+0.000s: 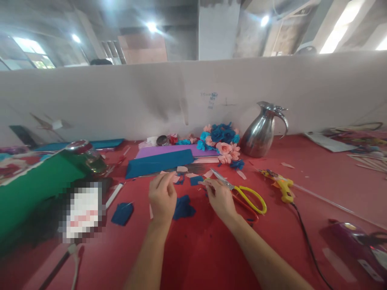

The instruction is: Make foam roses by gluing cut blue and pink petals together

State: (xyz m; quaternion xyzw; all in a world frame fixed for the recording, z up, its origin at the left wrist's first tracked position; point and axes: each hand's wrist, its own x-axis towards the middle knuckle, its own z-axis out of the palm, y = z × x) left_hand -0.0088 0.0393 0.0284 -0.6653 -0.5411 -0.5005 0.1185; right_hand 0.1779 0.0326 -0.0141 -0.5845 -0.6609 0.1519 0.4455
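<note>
My left hand (163, 195) is closed over the red table, its fingers curled together; what they hold, if anything, is hidden. Pink paper (151, 212) shows at its outer edge. A little to the right, my right hand (220, 198) pinches a small pink paper piece (202, 183) between thumb and fingertips. Dark blue paper petals (184, 208) lie between the hands. Just beyond them are a blue paper square (196, 180) and several pink paper petals (182, 169). Scissors (249, 198) with yellow and red handles lie against the right hand's far side.
Behind the hands are a long blue paper strip (159, 163) and a bunch of paper flowers (222, 141). A steel jug (260, 133) stands back right, a yellow glue gun (281, 185) with its cord nearer. Left are a glass jar (90, 157), blue paper (122, 213) and a green box (39, 189).
</note>
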